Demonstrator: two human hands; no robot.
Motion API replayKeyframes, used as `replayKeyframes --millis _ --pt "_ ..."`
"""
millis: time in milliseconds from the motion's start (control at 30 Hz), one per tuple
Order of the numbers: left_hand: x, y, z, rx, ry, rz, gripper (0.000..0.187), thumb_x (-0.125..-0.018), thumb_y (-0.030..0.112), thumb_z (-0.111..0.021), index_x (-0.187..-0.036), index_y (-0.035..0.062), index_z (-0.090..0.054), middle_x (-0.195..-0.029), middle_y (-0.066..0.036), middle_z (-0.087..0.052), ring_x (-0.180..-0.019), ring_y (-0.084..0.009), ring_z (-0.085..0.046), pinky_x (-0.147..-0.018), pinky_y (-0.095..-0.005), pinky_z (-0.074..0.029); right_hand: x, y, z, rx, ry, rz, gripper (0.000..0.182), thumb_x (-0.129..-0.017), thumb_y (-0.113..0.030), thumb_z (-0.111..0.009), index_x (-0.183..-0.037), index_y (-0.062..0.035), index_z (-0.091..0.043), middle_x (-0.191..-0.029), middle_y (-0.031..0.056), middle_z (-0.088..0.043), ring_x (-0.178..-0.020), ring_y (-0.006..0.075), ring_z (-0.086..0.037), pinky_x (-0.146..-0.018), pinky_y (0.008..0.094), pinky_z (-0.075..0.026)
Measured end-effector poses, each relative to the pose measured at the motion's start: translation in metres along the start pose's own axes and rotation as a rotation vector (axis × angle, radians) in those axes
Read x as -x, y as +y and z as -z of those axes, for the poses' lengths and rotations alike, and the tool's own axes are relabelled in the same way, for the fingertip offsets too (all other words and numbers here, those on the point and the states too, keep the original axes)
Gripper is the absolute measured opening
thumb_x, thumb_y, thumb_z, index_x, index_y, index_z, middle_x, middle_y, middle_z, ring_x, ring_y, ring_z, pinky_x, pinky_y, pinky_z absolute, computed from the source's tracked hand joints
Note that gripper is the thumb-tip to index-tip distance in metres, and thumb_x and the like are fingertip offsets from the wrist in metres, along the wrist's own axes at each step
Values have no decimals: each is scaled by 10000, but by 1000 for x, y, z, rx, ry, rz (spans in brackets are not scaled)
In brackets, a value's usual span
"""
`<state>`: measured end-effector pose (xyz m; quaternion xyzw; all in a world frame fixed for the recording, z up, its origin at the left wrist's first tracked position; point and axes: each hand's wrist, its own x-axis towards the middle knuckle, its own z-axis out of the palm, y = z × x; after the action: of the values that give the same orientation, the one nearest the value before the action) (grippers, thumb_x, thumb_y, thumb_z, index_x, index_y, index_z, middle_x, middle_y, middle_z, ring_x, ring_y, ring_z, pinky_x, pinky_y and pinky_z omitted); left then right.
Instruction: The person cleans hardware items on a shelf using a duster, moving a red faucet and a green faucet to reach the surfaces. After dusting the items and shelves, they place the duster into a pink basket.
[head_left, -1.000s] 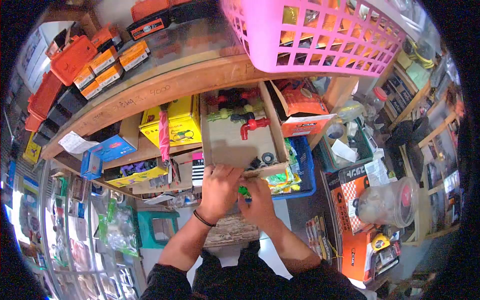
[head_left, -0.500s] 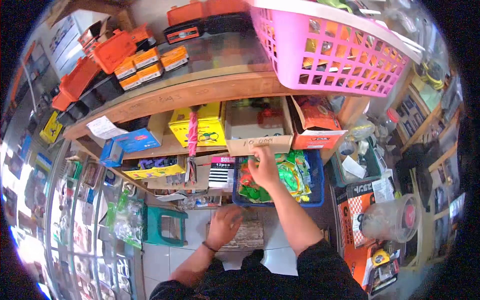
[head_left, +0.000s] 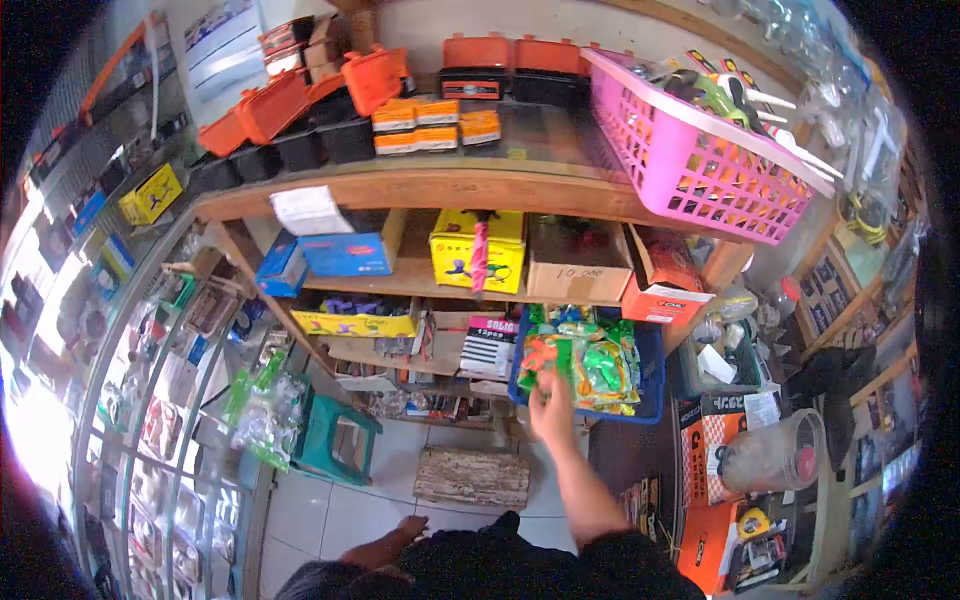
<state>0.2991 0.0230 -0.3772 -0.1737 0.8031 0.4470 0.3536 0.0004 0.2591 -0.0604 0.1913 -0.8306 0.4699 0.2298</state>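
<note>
My right hand (head_left: 550,402) is raised at the front left edge of the blue basket (head_left: 655,385), over or against the green and orange packets (head_left: 603,368) inside; its fingers are blurred, and what they hold, if anything, cannot be made out. My left hand (head_left: 408,527) hangs low near my body, beside the wooden block (head_left: 472,476) on the tiled floor, its fingers mostly hidden. Above the blue basket stand an open cardboard box (head_left: 578,275) marked 10.000 and a red box (head_left: 665,300). A black-and-white striped box (head_left: 488,347) lies left of the basket.
A pink basket (head_left: 700,150) of goods stands on the upper glass shelf, with orange cases (head_left: 475,68) behind. Below are a yellow box (head_left: 478,250) and blue boxes (head_left: 345,253). A teal stool (head_left: 340,440) is at left; a clear tub (head_left: 770,452) at right.
The view has shifted, showing more of the upper shelf. My right hand has moved down from the cardboard box to the blue basket's front. My left hand has dropped back toward my body.
</note>
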Motion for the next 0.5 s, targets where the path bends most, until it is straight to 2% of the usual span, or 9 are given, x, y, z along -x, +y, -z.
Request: replayKeyframes --millis 67,100,133,167,233,300,400,467,500 --pt "-19 22 -7 401 -88 98 305 -799 274 -505 -1009 62 -567 -850 -139 -595 -742 -276 -576 -636 -405 -464 108 6 -2 87 -222 -87 304 -716 -127 -577 -986 -8 -503 -853 173 -521 -801 323 -504 -716 411 -400" --pt "-25 33 0 536 -119 119 299 -795 269 -514 -1004 62 -571 -830 -135 -597 -718 -271 -577 -616 -395 -466 176 29 -7 184 -434 -162 361 -724 -137 -563 -1049 2 -492 -913 213 -520 -843 351 -499 -750 419 -403" --pt "-30 46 7 669 -148 145 293 -792 264 -523 -999 62 -574 -810 -130 -600 -694 -267 -578 -597 -385 -467 286 112 -14 268 -753 119 383 -736 -151 -546 -1093 -21 -503 -974 201 -528 -876 342 -507 -783 412 -405" --pt "-26 60 12 601 -137 104 311 -803 280 -514 -1006 50 -568 -839 -124 -601 -706 -246 -578 -605 -373 -468 320 107 6 285 -1039 -46 372 -758 -181 -519 -1094 -20 -507 -968 189 -539 -869 319 -520 -765 398 -419" --pt "-6 83 9 477 -125 28 350 -825 311 -497 -1021 26 -555 -899 -113 -603 -731 -205 -577 -621 -348 -468 351 125 40 382 -1430 -117 371 -803 -241 -465 -1095 -18 -515 -958 165 -562 -855 271 -546 -730 368 -446" --pt "4 78 0 434 -124 -18 372 -835 327 -489 -1029 15 -548 -928 -107 -604 -743 -184 -577 -629 -336 -469 362 156 65 501 -1465 29 394 -847 -301 -412 -1096 -16 -522 -947 141 -584 -840 223 -572 -694 339 -473" --pt "16 15 -8 720 -85 -141 399 -822 318 -501 -1062 0 -525 -919 -120 -603 -790 -205 -587 -645 -348 -479 330 121 97 475 -1420 -608 445 -829 -342 -419 -1142 -27 -447 -1004 172 -534 -895 265 -530 -740 367 -439" --pt "36 -18 1 -794 -110 -358 320 -839 300 -445 -1035 61 -528 -953 -113 -595 -849 -208 -582 -650 -366 -482 313 87 97 442 -1251 -920 490 -816 -370 -424 -1173 -34 -397 -1041 194 -500 -931 293 -503 -770 386 -417" --pt "48 -42 3 -794 -105 -355 320 -839 300 -445 -1035 61 -528 -953 -113 -595 -849 -208 -582 -650 -366 -482 307 67 91 431 -1168 -1006 515 -810 -383 -427 -1188 -37 -372 -1060 204 -484 -950 307 -489 -785 395 -405"
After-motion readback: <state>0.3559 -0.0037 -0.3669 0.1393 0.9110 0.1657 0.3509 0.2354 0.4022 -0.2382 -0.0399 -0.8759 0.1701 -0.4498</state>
